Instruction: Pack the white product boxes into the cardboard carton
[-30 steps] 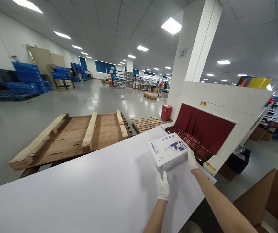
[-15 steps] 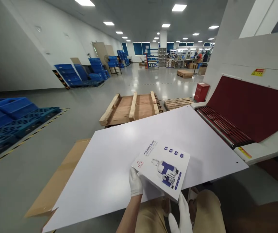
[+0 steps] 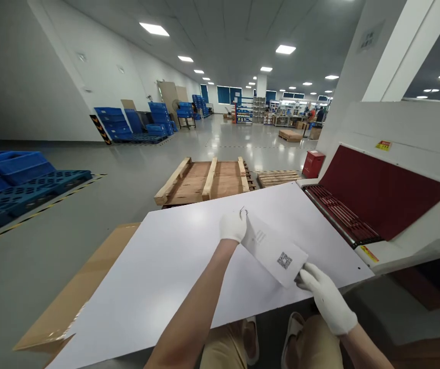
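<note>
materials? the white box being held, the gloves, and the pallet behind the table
White box: looks like printed paperboard, smooth matt white with a QR code on the face.
Gloves, left hand and right hand: seemingly thin white knit fabric, soft wrinkles, no shine.
Pallet: raw unfinished wood, with visible grain and a plywood-like deck.

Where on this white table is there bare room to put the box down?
The table is bare left of the left hand, toward the cardboard, and between the box and the rollers. Only the hands and box take up space.
</note>
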Demonstrator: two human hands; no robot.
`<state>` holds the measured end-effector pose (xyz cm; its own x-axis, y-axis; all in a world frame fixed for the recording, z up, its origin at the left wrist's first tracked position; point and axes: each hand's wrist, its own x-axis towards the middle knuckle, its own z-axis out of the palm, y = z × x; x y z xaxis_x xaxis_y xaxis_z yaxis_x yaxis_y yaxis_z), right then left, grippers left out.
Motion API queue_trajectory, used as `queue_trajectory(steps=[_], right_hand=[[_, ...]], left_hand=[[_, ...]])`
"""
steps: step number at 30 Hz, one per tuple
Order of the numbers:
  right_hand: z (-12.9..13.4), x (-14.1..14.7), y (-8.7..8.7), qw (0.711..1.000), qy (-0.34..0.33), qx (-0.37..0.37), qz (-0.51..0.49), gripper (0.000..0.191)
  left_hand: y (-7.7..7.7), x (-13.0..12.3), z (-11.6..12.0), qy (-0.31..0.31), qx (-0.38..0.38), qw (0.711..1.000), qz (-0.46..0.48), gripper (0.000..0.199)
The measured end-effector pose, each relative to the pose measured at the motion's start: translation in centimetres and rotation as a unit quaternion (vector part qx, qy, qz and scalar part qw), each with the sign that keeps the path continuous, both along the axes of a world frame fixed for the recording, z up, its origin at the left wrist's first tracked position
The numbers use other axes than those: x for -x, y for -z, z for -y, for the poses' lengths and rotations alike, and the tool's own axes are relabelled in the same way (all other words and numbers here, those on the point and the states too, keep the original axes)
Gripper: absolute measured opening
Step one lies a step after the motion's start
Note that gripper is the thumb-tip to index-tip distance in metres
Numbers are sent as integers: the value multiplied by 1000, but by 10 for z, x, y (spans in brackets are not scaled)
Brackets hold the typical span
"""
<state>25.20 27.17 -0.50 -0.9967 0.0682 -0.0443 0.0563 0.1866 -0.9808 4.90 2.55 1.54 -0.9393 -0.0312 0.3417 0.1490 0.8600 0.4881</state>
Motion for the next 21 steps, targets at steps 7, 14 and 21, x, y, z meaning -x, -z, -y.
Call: queue_trajectory(steps=[7,14,21], right_hand=[[-17,76,6,986,59,-152,-39,55],[-1,52,31,979,116,-157,-66,68],[-11,34,54,994,75,-46,-67,66]], left_hand=[[7,53,-23,9,-28,997,65,54],[22,54,-4,74,-69,994,44,70],[33,49,-3,96,-85,990,53,107]])
